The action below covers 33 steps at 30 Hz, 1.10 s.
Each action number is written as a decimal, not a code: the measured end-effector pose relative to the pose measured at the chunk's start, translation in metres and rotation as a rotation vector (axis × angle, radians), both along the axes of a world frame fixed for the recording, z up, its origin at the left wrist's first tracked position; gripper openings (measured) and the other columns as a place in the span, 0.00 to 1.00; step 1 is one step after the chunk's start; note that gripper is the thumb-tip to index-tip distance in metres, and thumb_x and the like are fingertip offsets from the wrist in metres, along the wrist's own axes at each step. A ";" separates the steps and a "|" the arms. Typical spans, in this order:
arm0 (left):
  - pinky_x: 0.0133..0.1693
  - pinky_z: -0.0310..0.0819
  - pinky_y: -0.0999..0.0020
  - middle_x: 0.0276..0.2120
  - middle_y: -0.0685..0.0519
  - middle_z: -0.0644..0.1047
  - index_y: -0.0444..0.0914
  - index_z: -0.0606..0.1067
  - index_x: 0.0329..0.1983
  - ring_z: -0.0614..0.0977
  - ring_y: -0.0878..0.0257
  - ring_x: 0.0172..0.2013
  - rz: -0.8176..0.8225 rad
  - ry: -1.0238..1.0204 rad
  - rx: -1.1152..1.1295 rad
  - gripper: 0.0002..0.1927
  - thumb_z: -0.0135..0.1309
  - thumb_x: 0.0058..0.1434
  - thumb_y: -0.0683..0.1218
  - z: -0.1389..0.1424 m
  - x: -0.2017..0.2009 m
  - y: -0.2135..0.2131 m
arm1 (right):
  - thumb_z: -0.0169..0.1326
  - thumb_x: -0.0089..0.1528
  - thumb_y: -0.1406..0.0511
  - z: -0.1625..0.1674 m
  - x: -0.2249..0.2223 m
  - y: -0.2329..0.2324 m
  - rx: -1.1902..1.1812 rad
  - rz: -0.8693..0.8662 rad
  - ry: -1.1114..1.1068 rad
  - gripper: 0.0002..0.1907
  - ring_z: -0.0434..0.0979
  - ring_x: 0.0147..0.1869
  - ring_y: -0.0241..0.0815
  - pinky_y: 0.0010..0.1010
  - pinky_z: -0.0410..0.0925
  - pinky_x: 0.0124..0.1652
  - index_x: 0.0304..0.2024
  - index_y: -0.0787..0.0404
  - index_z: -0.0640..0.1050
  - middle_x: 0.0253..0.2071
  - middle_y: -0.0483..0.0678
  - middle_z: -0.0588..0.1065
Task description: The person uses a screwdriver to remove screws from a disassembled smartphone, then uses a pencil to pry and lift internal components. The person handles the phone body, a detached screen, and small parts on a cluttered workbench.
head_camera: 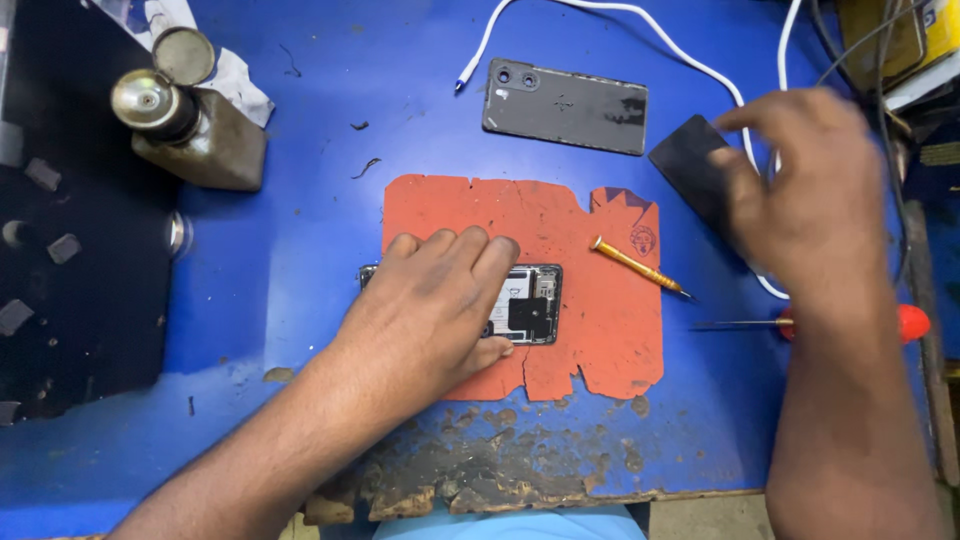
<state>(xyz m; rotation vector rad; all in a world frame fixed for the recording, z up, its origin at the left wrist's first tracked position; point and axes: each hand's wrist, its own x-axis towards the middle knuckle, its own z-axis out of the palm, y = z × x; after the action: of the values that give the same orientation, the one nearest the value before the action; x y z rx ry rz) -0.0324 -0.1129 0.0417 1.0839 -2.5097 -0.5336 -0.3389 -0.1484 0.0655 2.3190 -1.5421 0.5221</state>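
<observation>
An opened phone (528, 301) with its inner boards showing lies on a torn orange mat (590, 330). My left hand (435, 300) rests flat on the phone and covers most of it. My right hand (810, 195) hovers at the right, blurred, with fingers on a dark flat rectangular piece (690, 165); whether it grips that piece is unclear. The phone's dark back cover (565, 105) lies beyond the mat. An orange-handled screwdriver (635, 265) lies on the mat's right side.
A red-handled screwdriver (905, 322) lies at the right, partly under my right arm. A white cable (640, 30) loops across the back. A metal bottle with an open cap (185, 115) stands at the back left. The blue bench's front edge (480, 480) is worn.
</observation>
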 end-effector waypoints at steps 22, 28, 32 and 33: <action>0.38 0.65 0.53 0.37 0.48 0.73 0.37 0.68 0.44 0.76 0.50 0.42 0.006 -0.018 -0.035 0.35 0.72 0.38 0.53 -0.002 0.002 0.001 | 0.58 0.55 0.69 -0.013 0.090 0.041 0.526 0.234 -0.176 0.12 0.77 0.42 0.54 0.44 0.71 0.37 0.42 0.60 0.76 0.41 0.50 0.74; 0.38 0.64 0.53 0.37 0.48 0.73 0.36 0.69 0.46 0.75 0.51 0.41 0.000 -0.005 -0.062 0.34 0.71 0.39 0.52 0.000 -0.001 0.003 | 0.55 0.53 0.69 -0.008 0.100 0.044 0.455 0.243 -0.127 0.09 0.75 0.39 0.53 0.45 0.69 0.31 0.36 0.60 0.72 0.35 0.50 0.70; 0.38 0.63 0.53 0.36 0.48 0.73 0.37 0.69 0.46 0.75 0.51 0.40 0.000 -0.003 -0.089 0.32 0.70 0.40 0.53 0.002 -0.003 0.005 | 0.56 0.52 0.68 -0.006 0.101 0.044 0.443 0.236 -0.122 0.09 0.75 0.38 0.54 0.45 0.68 0.29 0.34 0.61 0.70 0.33 0.51 0.69; 0.38 0.63 0.53 0.36 0.48 0.73 0.37 0.69 0.45 0.75 0.51 0.40 0.001 -0.007 -0.095 0.32 0.70 0.41 0.53 0.002 -0.003 0.005 | 0.56 0.53 0.68 -0.005 0.102 0.044 0.441 0.233 -0.123 0.09 0.75 0.38 0.54 0.45 0.68 0.29 0.34 0.61 0.70 0.33 0.51 0.69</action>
<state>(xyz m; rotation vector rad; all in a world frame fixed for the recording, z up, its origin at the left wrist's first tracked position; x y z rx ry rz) -0.0352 -0.1074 0.0438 1.0533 -2.5126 -0.4062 -0.2374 -0.1047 0.0601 2.8736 -1.5779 0.4175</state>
